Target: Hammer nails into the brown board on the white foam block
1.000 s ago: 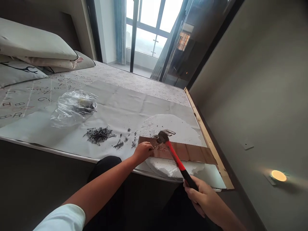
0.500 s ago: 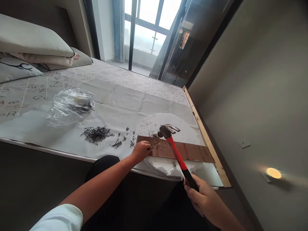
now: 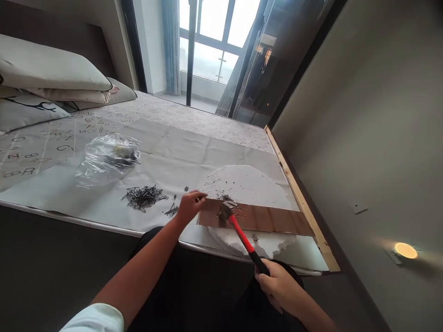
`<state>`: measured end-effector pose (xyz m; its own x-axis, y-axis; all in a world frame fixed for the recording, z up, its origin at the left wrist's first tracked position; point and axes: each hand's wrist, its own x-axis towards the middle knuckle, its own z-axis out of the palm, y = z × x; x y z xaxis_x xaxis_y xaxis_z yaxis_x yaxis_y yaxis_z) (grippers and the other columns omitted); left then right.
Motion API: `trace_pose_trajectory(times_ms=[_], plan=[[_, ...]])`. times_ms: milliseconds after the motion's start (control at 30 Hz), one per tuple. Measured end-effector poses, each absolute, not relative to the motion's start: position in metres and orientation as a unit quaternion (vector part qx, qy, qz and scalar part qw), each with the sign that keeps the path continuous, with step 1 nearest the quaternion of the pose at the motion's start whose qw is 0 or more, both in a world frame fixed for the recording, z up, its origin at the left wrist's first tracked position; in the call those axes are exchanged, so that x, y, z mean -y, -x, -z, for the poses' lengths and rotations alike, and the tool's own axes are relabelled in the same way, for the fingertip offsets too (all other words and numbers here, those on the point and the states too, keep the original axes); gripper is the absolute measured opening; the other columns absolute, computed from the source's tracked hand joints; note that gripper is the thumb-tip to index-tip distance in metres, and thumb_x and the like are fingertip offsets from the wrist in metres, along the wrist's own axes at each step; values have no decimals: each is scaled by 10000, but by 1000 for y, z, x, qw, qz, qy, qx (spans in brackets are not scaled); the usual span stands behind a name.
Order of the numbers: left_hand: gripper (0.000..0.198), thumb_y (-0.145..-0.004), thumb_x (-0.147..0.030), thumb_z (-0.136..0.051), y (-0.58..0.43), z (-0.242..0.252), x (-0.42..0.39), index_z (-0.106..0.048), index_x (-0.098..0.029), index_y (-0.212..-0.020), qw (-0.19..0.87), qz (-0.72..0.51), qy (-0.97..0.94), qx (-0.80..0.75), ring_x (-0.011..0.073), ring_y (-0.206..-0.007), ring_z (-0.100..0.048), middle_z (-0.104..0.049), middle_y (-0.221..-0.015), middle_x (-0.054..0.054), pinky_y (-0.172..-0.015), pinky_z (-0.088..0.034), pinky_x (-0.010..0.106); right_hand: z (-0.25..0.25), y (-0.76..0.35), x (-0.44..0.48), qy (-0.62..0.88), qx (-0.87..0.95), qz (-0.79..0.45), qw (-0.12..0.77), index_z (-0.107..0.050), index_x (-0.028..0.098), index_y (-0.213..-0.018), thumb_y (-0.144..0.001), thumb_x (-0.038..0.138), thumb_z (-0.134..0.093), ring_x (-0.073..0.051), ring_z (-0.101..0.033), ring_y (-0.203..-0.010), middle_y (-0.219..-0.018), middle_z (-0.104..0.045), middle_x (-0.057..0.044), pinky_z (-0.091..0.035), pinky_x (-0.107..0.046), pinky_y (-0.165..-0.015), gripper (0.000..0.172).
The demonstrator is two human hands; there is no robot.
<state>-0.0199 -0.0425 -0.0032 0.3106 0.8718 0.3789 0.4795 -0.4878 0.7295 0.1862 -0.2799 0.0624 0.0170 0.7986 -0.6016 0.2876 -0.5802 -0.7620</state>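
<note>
My right hand [image 3: 278,283] is wrapped round the black grip of a claw hammer [image 3: 242,235] with a red shaft. Its steel head is over the left part of a flat brown board [image 3: 280,219], slightly blurred; whether it touches cannot be told. Small nail heads or bits dot the board around it. The board lies across a rough white foam slab [image 3: 249,182]. Just off the board's left end, my left hand [image 3: 189,207] is closed, thumb and fingers together; anything between them is too small to make out. Beside it lie a few loose nails [image 3: 171,210].
A pile of nails [image 3: 144,197] and a clear plastic bag [image 3: 107,159] with dark contents lie on the grey sheet [image 3: 180,157] covering the bed. Grey crumbs lie near the foam. A wooden rail [image 3: 294,184] edges the bed beside the wall. Pillows [image 3: 51,69] are stacked at far left.
The hammer has come down from above the board to its left part. My left hand has drawn back leftward off the board. The view has shifted slightly.
</note>
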Motion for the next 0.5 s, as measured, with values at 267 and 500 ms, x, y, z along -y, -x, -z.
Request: trace_pose_trajectory(times_ms=[267,500], plan=[[113,-582,-128,-615,89,24,-9,-663,-166,-676,190,9,-696,-692,226,-793,-626,-683,-765,97,-666,-455,259,-52,-184,291,641,400,-590,285,-376,211,-735,-770,325,-435,-31,-207,-264,-423,-252,138,-169,-170,-271,133],[187,-450,-152,-731,84,44,-17,-585,-152,-568,196,58,-676,-708,247,-737,-626,-634,-633,92,-634,-463,291,-62,-195,304,632,404,-586,307,-396,204,-762,-798,394,-423,-26,-233,-272,-466,-315,122,-202,-171,-291,196]])
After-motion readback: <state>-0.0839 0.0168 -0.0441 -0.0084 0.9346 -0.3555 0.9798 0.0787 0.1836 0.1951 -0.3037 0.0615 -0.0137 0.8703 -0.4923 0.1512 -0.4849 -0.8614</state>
